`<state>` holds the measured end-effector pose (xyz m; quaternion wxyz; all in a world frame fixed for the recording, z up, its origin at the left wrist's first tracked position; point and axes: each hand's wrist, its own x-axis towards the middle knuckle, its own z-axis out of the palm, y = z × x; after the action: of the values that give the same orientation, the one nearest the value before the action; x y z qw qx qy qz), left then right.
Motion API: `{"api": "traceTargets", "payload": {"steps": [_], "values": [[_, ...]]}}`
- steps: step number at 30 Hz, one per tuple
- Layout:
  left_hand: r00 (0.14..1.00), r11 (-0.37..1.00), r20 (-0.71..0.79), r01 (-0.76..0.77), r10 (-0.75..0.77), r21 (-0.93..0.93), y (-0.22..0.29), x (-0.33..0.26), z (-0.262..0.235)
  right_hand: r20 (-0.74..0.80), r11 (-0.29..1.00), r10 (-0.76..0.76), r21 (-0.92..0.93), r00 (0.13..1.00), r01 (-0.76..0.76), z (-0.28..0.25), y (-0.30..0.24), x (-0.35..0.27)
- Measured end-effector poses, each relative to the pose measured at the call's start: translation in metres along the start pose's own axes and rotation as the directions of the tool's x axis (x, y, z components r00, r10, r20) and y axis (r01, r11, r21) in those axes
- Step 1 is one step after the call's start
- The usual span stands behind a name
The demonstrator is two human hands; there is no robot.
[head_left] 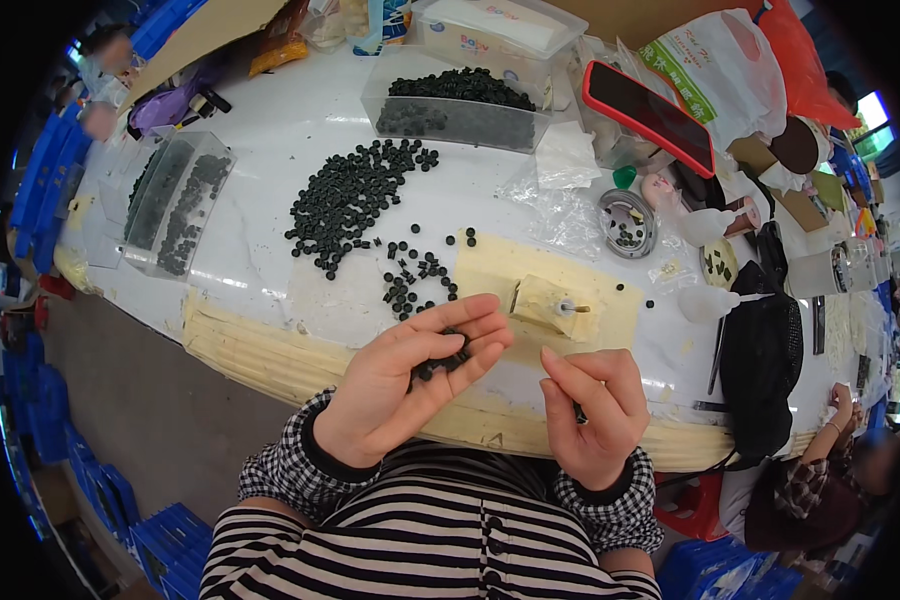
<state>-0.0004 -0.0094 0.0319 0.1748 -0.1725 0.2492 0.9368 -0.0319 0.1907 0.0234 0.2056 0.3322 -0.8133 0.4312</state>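
My left hand is cupped palm up at the front edge of the table, its fingers curled around several small black ring-like pieces. To its right, my right hand is closed, thumb against forefinger. A dark bit, seemingly one more small black piece, shows between its curled fingers. Just beyond both hands, a cream-taped block with a short metal pin on a pale collar sits on a taped patch of the table. Loose black pieces are scattered past my left fingertips, below a larger heap.
Clear bins of black pieces stand at the back and left. A red-cased phone leans at the back right. Squeeze bottles, a round tin and a black bag crowd the right. Another person sits at far right.
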Motion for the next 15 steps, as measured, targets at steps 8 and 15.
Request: {"api": "traceTargets", "payload": {"steps": [8,15], "values": [[0.973,0.974,0.046,0.224,-0.225,0.037,-0.023,-0.004,0.002,0.175,0.99,-0.04,-0.124,0.984,0.063,0.001,-0.007,-0.001],[0.96,0.96,0.067,0.263,-0.27,0.099,-0.022,-0.008,0.0,0.276,0.989,-0.03,-0.128,0.961,0.068,-0.001,-0.013,-0.003]]}}
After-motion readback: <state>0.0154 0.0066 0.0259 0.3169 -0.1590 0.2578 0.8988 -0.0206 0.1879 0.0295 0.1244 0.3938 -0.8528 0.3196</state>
